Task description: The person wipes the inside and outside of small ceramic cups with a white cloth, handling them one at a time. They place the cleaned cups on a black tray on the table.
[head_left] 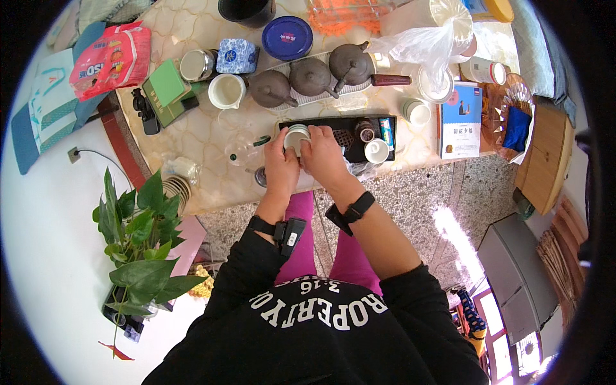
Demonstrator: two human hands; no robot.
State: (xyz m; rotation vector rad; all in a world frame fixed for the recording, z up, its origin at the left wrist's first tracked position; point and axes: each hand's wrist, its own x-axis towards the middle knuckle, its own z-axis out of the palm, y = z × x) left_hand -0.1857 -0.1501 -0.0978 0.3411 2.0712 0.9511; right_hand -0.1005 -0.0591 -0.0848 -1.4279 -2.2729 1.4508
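Both hands are at the left end of a black rectangular tray [353, 120] near the table's front edge. My left hand [281, 166] and my right hand [325, 154] close around the sides of white cups [297, 134] that look nested in a stack. Fingers hide the lower part of these cups. To the right of my right hand, the tray holds a dark perforated piece [344, 138], a small brown jar [365, 130], a white cup [376, 151] and a blue-green tube [386, 131]. Left of my left hand stands a clear glass pot [240, 148].
Behind the black tray, several dark clay teapots [310, 77] sit on a white slatted tray [308, 99]. A white pitcher [226, 91] is to their left. Rightward are stacked cups [417, 112] and a book [460, 122]. A leafy plant [139, 231] stands at the table's left.
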